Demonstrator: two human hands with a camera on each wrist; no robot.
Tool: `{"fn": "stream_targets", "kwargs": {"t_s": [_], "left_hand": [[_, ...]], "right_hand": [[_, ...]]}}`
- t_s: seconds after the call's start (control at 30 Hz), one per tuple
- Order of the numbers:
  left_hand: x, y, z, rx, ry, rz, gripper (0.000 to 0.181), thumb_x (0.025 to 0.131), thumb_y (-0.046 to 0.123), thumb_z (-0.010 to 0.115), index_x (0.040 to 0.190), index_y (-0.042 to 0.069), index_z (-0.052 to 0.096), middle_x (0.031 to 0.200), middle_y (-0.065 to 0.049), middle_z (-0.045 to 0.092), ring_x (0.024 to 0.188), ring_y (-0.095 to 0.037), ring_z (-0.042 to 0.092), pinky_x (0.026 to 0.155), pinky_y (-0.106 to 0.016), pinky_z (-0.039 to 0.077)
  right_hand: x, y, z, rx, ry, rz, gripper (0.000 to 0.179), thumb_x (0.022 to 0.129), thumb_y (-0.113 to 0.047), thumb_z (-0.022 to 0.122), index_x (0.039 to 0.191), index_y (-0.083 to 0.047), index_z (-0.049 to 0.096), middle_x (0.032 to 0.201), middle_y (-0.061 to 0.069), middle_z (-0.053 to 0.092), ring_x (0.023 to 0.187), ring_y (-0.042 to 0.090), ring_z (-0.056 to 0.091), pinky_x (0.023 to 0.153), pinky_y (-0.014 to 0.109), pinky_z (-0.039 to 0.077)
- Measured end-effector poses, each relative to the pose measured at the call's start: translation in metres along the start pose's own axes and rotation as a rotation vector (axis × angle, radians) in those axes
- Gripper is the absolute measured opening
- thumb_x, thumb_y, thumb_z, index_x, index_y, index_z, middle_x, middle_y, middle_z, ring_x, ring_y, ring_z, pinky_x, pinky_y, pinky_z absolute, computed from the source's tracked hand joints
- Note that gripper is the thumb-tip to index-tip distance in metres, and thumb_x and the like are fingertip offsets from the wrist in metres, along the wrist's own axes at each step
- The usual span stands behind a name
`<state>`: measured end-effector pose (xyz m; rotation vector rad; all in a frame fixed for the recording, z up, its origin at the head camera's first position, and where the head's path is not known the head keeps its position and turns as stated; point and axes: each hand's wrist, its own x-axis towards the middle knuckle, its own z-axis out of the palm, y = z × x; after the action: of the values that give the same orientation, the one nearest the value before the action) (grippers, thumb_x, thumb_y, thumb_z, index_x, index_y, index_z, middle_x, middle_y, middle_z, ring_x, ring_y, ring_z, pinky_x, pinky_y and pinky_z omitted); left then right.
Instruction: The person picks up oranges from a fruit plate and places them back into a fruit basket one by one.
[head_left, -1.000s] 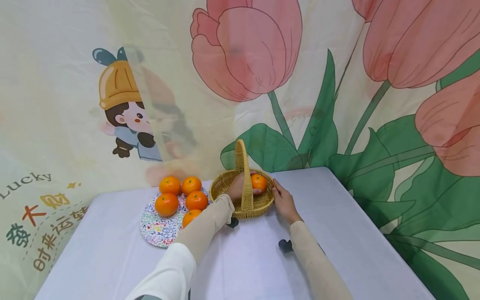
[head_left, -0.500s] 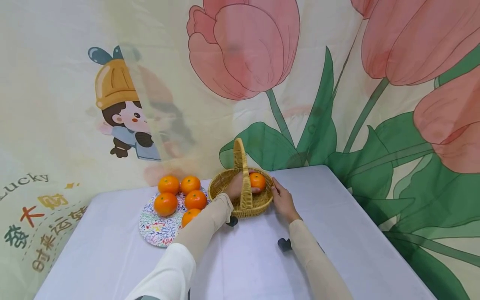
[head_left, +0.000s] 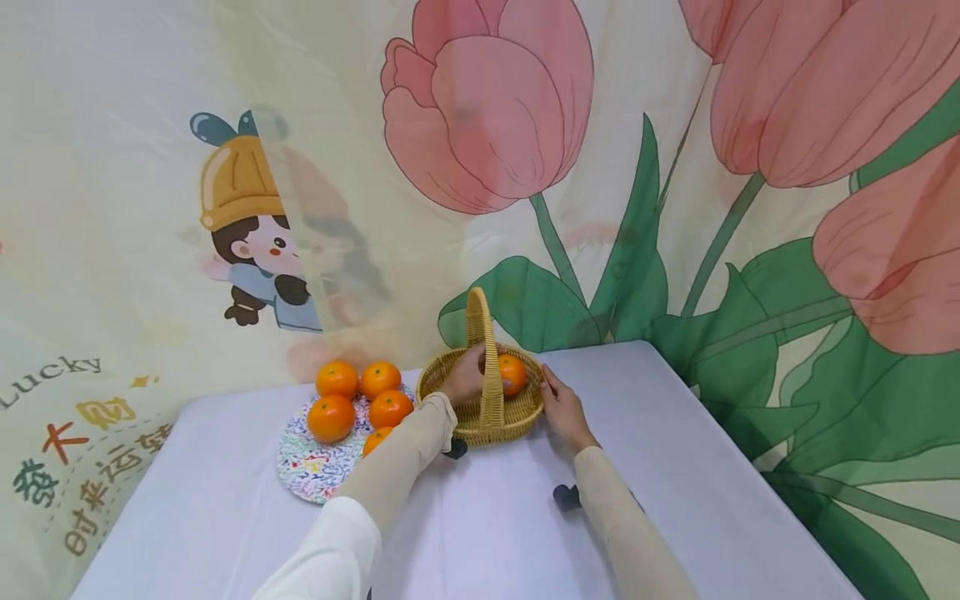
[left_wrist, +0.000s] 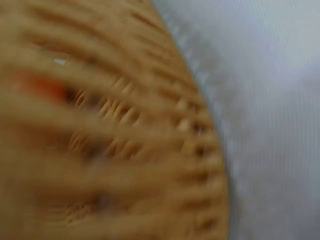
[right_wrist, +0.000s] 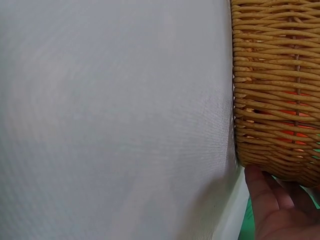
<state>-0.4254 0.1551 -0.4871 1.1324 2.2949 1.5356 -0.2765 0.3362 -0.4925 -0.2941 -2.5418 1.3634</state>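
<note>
A wicker basket (head_left: 491, 435) with a tall arched handle (head_left: 492, 396) stands at the back of the table. Inside it, to the right of the handle, sits an orange (head_left: 513, 376). My left hand (head_left: 467, 375) reaches into the basket, beside the orange, its fingertips partly hidden by the handle. At the basket's right end my right hand (head_left: 567, 415) holds the side; in the right wrist view its fingers (right_wrist: 265, 202) lie against the weave. The left wrist view is blurred and shows the basket's wall (left_wrist: 125, 165) close up, with orange colour through the gaps.
Left of the basket lies a round patterned plate (head_left: 296, 477) bearing several oranges (head_left: 331, 418), one partly covered by my left sleeve (head_left: 405, 454). A white cloth (head_left: 495, 517) covers the table. Behind it hangs a printed backdrop (head_left: 360, 167) with tulips.
My left hand has drawn back a little to the left from the orange, whose front no longer shows a finger. The right hand stays at the basket's end. The head view has tilted slightly.
</note>
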Motion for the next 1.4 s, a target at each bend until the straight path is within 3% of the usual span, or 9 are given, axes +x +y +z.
{"fn": "stream_targets", "kwargs": {"t_s": [0.23,0.43,0.57,0.7,0.8,0.93,1.1,1.4], "left_hand": [[0.001,0.002,-0.023,0.036,0.053,0.025,0.079,0.076,0.025,0.085,0.142,0.011,0.045,0.136,-0.007,0.053,0.122,-0.027,0.054,0.101,-0.041,0.046],[0.002,0.003,-0.042,0.054,0.058,-0.006,0.088,0.073,0.040,0.086,0.145,0.014,0.043,0.139,-0.007,0.051,0.124,-0.028,0.053,0.100,-0.043,0.046],[-0.001,0.001,-0.056,0.005,0.046,-0.008,0.091,0.075,0.038,0.085,0.148,0.011,0.038,0.142,-0.015,0.047,0.127,-0.033,0.049,0.101,-0.050,0.044],[-0.009,0.003,-0.074,-0.078,0.046,-0.028,0.089,0.077,0.030,0.084,0.149,0.008,0.036,0.145,-0.019,0.043,0.128,-0.033,0.047,0.102,-0.051,0.042],[-0.019,0.007,-0.087,-0.086,0.063,-0.036,0.087,0.077,0.031,0.084,0.148,0.010,0.038,0.146,-0.018,0.043,0.128,-0.030,0.048,0.103,-0.049,0.042],[-0.032,0.012,-0.099,-0.109,0.089,-0.031,0.082,0.079,0.029,0.083,0.147,0.014,0.040,0.145,-0.018,0.044,0.129,-0.029,0.048,0.103,-0.051,0.041],[-0.040,0.020,-0.112,-0.162,0.116,0.005,0.079,0.083,0.017,0.080,0.148,0.010,0.037,0.146,-0.021,0.041,0.131,-0.034,0.045,0.105,-0.055,0.037],[-0.064,0.022,-0.125,-0.146,0.179,-0.062,0.074,0.081,0.018,0.081,0.145,0.022,0.044,0.140,-0.005,0.049,0.130,-0.029,0.047,0.105,-0.046,0.040]], "right_hand": [[0.014,0.012,-0.005,0.008,-0.027,-0.010,0.050,0.107,-0.031,0.035,0.155,-0.020,0.025,0.157,0.007,0.029,0.143,0.030,0.027,0.115,0.047,0.023],[0.022,0.024,-0.016,0.011,-0.048,-0.001,0.051,0.108,-0.029,0.035,0.156,-0.016,0.022,0.158,0.010,0.026,0.143,0.033,0.024,0.114,0.049,0.022],[0.025,0.030,-0.026,0.018,-0.062,0.020,0.053,0.108,-0.031,0.033,0.157,-0.018,0.019,0.159,0.010,0.023,0.144,0.034,0.021,0.114,0.050,0.022],[0.031,0.034,-0.036,0.040,-0.082,0.028,0.053,0.108,-0.032,0.033,0.157,-0.019,0.016,0.160,0.009,0.018,0.146,0.033,0.017,0.115,0.049,0.020],[0.034,0.035,-0.043,0.053,-0.094,0.028,0.053,0.108,-0.032,0.032,0.157,-0.020,0.015,0.161,0.007,0.016,0.146,0.030,0.015,0.115,0.048,0.020],[0.037,0.036,-0.052,0.062,-0.100,0.027,0.054,0.108,-0.031,0.033,0.157,-0.019,0.015,0.161,0.008,0.016,0.146,0.031,0.016,0.114,0.048,0.025],[0.040,0.036,-0.064,0.055,-0.087,0.024,0.054,0.108,-0.030,0.032,0.157,-0.016,0.016,0.160,0.011,0.017,0.145,0.033,0.019,0.112,0.048,0.028],[0.040,0.036,-0.078,0.011,-0.086,0.036,0.053,0.108,-0.031,0.031,0.157,-0.019,0.013,0.161,0.012,0.015,0.146,0.035,0.015,0.113,0.050,0.024]]}}
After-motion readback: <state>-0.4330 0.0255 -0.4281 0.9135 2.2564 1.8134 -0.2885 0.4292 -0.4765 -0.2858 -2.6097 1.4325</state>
